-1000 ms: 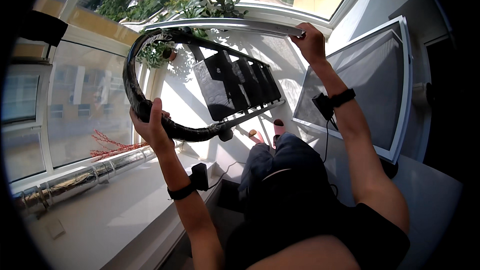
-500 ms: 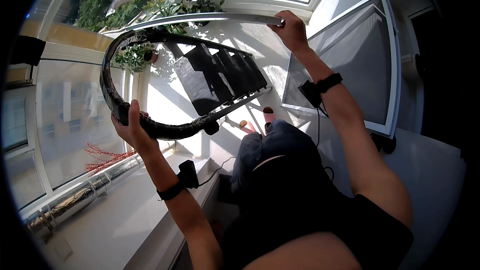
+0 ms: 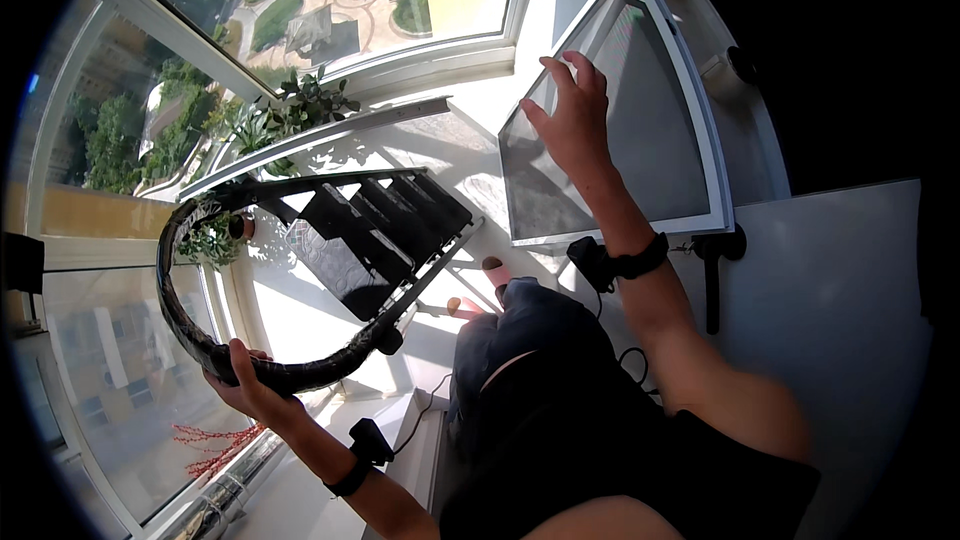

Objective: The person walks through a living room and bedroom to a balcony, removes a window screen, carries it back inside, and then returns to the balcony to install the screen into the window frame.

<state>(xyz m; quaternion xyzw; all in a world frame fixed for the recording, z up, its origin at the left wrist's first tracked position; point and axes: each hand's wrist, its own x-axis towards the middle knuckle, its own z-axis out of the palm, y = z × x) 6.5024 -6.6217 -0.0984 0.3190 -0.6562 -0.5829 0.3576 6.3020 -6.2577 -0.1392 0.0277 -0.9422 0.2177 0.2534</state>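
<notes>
My left hand (image 3: 248,382) is wrapped round the black, tape-covered curved handle (image 3: 172,285) of a folding step ladder. The ladder's black treads (image 3: 385,225) stand out to the right of the hoop. My right hand (image 3: 577,110) is open, fingers spread and holding nothing. It hovers in front of a white-framed mesh screen (image 3: 650,130); whether it touches the screen I cannot tell. A long, thin pale strip (image 3: 375,123) stretches behind the ladder toward the windows, its right end free of my hand. What supports the strip is unclear.
Potted plants (image 3: 300,105) stand by the windows, with another green plant (image 3: 208,240) behind the handle. Red branches (image 3: 215,445) and a silvery pipe (image 3: 225,490) lie at lower left. A black window handle (image 3: 712,280) and a pale panel (image 3: 825,290) are at right.
My right hand has let go of the strip's end and opened, over toward the screen. My left hand still grips the ladder handle. The whole view has shifted.
</notes>
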